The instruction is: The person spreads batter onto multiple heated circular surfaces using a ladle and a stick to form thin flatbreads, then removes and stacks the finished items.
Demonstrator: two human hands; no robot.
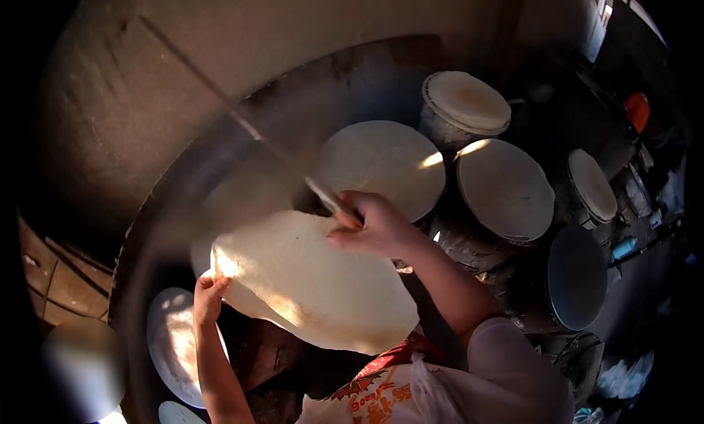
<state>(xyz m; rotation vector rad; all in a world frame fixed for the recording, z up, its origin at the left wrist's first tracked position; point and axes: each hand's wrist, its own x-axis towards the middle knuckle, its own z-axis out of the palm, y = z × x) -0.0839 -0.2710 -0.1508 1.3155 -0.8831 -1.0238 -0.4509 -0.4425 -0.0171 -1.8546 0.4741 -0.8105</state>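
A large, thin, pale flatbread (315, 285) hangs tilted in front of my body, with bright sunlit patches along its left side. My left hand (210, 292) pinches its left edge between thumb and fingers. Over the flatbread's upper right part, my right hand (378, 226) is closed around the lower end of a long thin stick (253, 129). The stick slants up and away to the left. Whether my right hand also touches the flatbread I cannot tell.
Round griddles or drums carry pale round sheets: one (385, 167) just beyond, another (506, 189) to its right, and a stacked one (468, 101) at the back. A dark round plate (577, 277) stands at right, a light disc (176, 343) at lower left. A curved wall (183, 57) rises behind.
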